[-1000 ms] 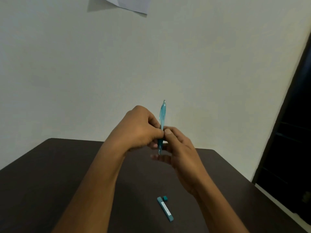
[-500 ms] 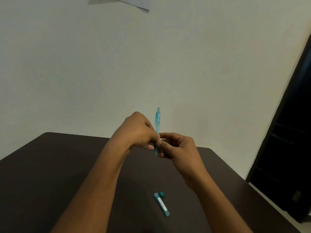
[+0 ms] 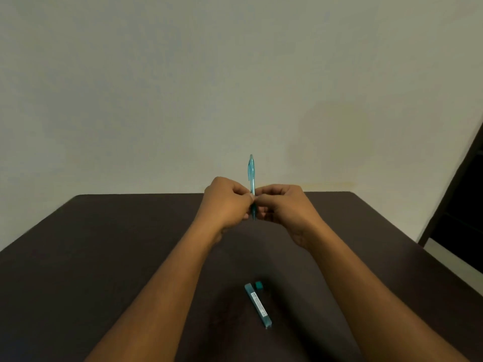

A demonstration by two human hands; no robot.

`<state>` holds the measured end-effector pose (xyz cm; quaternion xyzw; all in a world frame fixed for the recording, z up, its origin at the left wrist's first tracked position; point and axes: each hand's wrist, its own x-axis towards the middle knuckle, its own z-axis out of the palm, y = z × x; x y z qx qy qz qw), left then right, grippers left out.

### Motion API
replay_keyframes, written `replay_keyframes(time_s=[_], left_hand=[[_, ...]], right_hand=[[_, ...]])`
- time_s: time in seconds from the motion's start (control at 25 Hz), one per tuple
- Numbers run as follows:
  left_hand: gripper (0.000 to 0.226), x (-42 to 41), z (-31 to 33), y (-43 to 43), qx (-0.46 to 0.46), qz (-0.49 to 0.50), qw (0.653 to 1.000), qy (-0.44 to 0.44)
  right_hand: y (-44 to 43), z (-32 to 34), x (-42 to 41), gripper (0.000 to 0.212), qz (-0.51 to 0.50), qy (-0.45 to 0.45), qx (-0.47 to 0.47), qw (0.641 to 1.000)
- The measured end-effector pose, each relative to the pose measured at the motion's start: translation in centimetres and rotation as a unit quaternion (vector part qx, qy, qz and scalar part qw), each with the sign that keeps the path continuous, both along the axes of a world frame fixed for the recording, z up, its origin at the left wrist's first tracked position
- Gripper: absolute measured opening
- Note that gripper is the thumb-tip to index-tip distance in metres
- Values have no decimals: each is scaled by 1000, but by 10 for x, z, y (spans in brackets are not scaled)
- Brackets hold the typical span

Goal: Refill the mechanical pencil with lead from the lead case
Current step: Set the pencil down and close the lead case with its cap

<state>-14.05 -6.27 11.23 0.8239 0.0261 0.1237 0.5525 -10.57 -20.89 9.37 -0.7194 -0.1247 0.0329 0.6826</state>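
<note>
Against a plain pale wall, above the dark surface (image 3: 104, 257), we hold the mechanical pencil (image 3: 252, 178) upright, left hand (image 3: 226, 203) and right hand (image 3: 283, 206) both in a pinching grip on its barrel. The lead case (image 3: 258, 305) lies near us, its cap (image 3: 258, 284) just beside it.

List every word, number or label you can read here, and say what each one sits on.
White label strip on the slim teal plastic lead case lying on the dark brown table: there is print, but too small and blurred to read.
Translucent teal mechanical pencil held upright: no readable marking.
Small teal cap beside the case: no text.
Nothing else carries text.
</note>
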Motion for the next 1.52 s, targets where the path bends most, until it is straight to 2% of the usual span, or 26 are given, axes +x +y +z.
replay_keyframes(time_s=[0.12,0.24,0.4,0.56,0.68,0.92,1.04,1.2,1.4,1.52], left_hand=[[13,46,-19,-7,-37,-24,998,46],[24,88,-45,-6,-50,-48,992,101],[31,125,-73,5,21,-41,990,131],[33,141,-82,12,106,-35,984,136],[30,142,-89,9,131,-33,983,122],[26,137,-97,7,167,-21,982,82],[29,133,-102,6,190,-18,980,59],[27,131,-109,5,203,-8,979,33],[29,122,-112,7,173,4,985,16],[27,108,-113,8,137,6,990,22]], right_hand=[[-3,-16,39,12,-37,38,-3,999],[0,-35,79,12,-74,69,-33,994],[18,-60,117,6,-113,74,-132,982],[31,-67,138,12,-157,52,-205,965],[37,-66,144,25,-166,46,-264,949],[45,-69,149,29,-183,2,-372,910],[45,-74,147,36,-195,-17,-384,902],[43,-74,140,36,-196,-13,-380,904],[35,-76,117,37,-228,-15,-332,915],[24,-86,88,28,-246,-43,-272,929]])
